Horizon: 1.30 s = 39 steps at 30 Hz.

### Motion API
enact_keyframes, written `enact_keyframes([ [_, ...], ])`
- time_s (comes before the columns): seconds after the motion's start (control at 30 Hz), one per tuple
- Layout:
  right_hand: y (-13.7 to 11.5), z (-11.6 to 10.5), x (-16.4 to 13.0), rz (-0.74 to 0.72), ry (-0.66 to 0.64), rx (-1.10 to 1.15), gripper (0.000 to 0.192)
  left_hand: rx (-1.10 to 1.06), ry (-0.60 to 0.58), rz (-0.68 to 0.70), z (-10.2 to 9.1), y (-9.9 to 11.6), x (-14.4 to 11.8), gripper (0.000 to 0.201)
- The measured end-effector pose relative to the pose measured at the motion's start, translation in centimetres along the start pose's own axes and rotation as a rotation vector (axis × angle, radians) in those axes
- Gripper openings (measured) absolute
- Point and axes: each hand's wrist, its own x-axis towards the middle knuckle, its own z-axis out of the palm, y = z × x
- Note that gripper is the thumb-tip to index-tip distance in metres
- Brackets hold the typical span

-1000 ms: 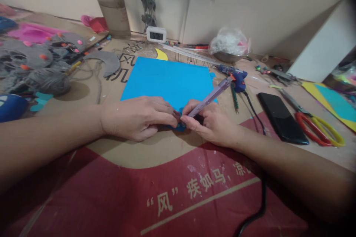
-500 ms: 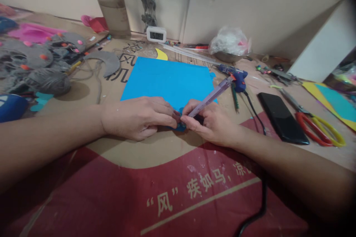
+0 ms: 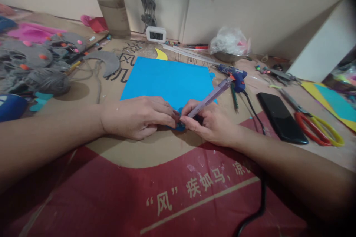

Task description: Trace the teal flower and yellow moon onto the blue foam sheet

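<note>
A bright blue sheet (image 3: 169,81) lies flat on the cardboard, its near edge under both hands. My right hand (image 3: 214,124) is closed round a pale purple pen (image 3: 210,97), which leans up to the right; its tip is hidden by the fingers at the sheet's near edge. My left hand (image 3: 139,117) rests palm down, its fingers bent and pressed together, fingertips on the sheet close beside the right fingertips. A small darker blue piece (image 3: 180,110) shows between the two hands. Whatever lies under the left fingertips is mostly covered.
To the right lie a blue glue gun (image 3: 238,80) with a black cord, a green pencil (image 3: 234,98), a black phone (image 3: 282,117) and red-and-yellow scissors (image 3: 319,127). Grey felt pieces and yarn (image 3: 48,80) are piled at left. A white clock (image 3: 156,34) stands behind the sheet.
Both hands, the pen and the blue sheet stay in nearly the same place. Only a very slight shift of the whole view shows.
</note>
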Motion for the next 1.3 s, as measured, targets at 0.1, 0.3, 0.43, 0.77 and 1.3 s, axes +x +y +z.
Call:
enact_keyframes([
  [0.1,0.01,0.01,0.00,-0.003,-0.009,0.002,0.029,-0.001,-0.001,0.001,0.01,-0.02,0.02,0.035],
  [0.3,0.06,0.09,-0.02,-0.006,-0.008,0.015,0.028,0.002,0.015,0.013,0.04,-0.07,-0.04,0.035],
  [0.43,0.03,0.01,0.01,-0.005,-0.013,0.032,0.027,-0.003,0.006,0.003,0.00,0.01,-0.08,0.036],
  [0.77,0.09,0.12,0.04,-0.021,-0.012,0.052,0.026,0.003,0.003,0.003,-0.09,0.06,0.04,0.036],
  [1.3,0.82,0.47,0.04,0.153,0.377,0.305,0.025,0.007,-0.002,-0.024,0.02,0.12,-0.01,0.042],
])
